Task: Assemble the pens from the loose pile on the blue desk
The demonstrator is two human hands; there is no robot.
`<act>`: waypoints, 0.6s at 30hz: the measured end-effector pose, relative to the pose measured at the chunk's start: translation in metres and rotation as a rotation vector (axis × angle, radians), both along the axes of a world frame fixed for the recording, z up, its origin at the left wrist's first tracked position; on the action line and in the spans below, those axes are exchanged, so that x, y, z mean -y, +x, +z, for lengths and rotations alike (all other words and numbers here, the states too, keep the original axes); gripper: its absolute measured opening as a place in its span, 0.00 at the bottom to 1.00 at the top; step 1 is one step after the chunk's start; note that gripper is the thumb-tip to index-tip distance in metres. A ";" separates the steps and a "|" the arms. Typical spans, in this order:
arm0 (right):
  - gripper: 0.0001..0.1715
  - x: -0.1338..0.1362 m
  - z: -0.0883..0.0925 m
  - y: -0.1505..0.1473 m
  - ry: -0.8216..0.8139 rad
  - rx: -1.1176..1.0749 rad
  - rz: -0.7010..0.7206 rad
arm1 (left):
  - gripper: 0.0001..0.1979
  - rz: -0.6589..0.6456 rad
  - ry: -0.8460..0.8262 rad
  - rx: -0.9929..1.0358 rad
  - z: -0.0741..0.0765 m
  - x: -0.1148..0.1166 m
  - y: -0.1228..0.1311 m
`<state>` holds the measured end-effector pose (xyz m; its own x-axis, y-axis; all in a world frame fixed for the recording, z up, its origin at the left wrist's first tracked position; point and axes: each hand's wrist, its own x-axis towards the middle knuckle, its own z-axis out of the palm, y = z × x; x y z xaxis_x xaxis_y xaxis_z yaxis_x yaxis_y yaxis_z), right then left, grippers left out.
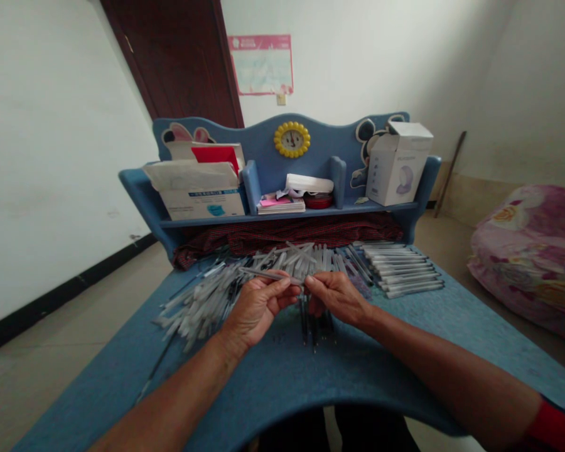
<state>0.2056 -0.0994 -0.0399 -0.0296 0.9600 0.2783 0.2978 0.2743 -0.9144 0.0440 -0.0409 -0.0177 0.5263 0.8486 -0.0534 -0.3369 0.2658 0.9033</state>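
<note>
Held level over the blue desk (386, 370) is a slim pale pen (263, 274). My left hand (258, 304) pinches it between thumb and fingers. The thumb and forefinger of my right hand (336, 298) close on its right end; the tip itself is hidden. Just below my right hand, several dark pen refills (314, 329) lie on the desk. A loose heap of translucent pen barrels (204, 304) spreads to the left, and more barrels (306, 256) lie behind my hands. To the right, several pens (405, 270) are laid side by side in a row.
Behind the barrels lies a dark checked cloth (287, 232) under the desk's shelf (207, 220). The shelf holds a mask box (204, 194), a stack of papers (281, 206) and a white box (398, 166). A flowered cover (527, 251) stands off to the right.
</note>
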 end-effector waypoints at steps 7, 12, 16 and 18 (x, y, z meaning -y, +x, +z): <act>0.14 -0.001 -0.001 0.000 0.028 -0.057 -0.022 | 0.07 -0.007 0.008 0.013 -0.002 -0.001 -0.001; 0.19 -0.001 0.001 0.000 -0.047 -0.040 -0.001 | 0.08 -0.016 0.014 0.012 -0.001 -0.001 -0.001; 0.15 -0.001 0.002 0.000 -0.032 -0.114 -0.005 | 0.07 -0.007 0.018 0.014 -0.001 -0.003 -0.002; 0.20 -0.001 0.003 0.000 -0.072 -0.115 0.052 | 0.07 -0.011 0.023 0.003 -0.001 -0.003 -0.002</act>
<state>0.2058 -0.0984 -0.0369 -0.0516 0.9756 0.2135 0.1774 0.2194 -0.9594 0.0421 -0.0381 -0.0186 0.5358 0.8437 -0.0325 -0.3363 0.2486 0.9083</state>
